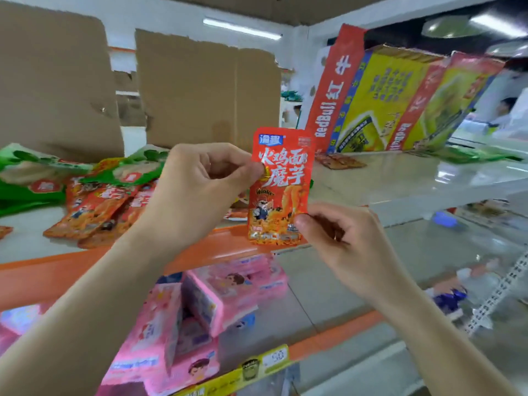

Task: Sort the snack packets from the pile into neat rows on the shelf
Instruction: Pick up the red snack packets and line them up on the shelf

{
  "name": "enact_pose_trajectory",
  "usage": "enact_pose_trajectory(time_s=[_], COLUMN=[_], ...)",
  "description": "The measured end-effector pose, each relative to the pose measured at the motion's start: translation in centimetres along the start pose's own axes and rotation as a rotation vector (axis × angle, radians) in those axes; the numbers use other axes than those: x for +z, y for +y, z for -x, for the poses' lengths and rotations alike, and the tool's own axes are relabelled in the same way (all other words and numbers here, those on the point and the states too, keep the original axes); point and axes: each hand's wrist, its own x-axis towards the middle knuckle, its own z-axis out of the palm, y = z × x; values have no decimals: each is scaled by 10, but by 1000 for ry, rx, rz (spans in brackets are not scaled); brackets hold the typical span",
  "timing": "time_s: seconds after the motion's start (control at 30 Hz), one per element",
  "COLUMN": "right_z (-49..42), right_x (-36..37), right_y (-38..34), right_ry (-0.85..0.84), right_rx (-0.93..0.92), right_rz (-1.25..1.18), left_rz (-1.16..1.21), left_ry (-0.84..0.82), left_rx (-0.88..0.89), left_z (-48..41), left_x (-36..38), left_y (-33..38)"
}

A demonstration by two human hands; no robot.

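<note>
An orange-red snack packet (281,178) with white lettering stands upright in the air in front of the shelf. My left hand (197,187) pinches its left edge between thumb and forefinger. My right hand (340,238) pinches its bottom right corner. On the white shelf (400,178) to the left lies a pile of orange packets (97,210), with green packets (37,178) behind them. A few small brown packets (340,161) lie further back on the shelf to the right.
Torn cardboard sheets (205,92) lean at the back of the shelf. A Red Bull carton (394,101) leans at the right. Pink boxes (200,318) fill the lower shelf, behind an orange shelf edge (57,275). Green packets (468,155) lie at the far right.
</note>
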Motion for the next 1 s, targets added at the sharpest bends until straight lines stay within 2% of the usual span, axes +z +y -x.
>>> enact_pose_trajectory(time_s=[0.17,0.63,0.8,1.0], right_z=[17,83,87,78], right_x=[-60,-192,-219,-216], right_y=[39,150,168,183], right_ry=[66,129,114,83], right_rx=[94,165,198,201], right_rz=[-38,76,17,-43], left_rz=[-19,-150,-244,-303], left_ry=[-41,-101,-95,-110], left_rx=[36,-65,-64,-87], left_z=[-16,-18,-20,-31], left_x=[73,264,296,300], left_y=[12,26,31,32])
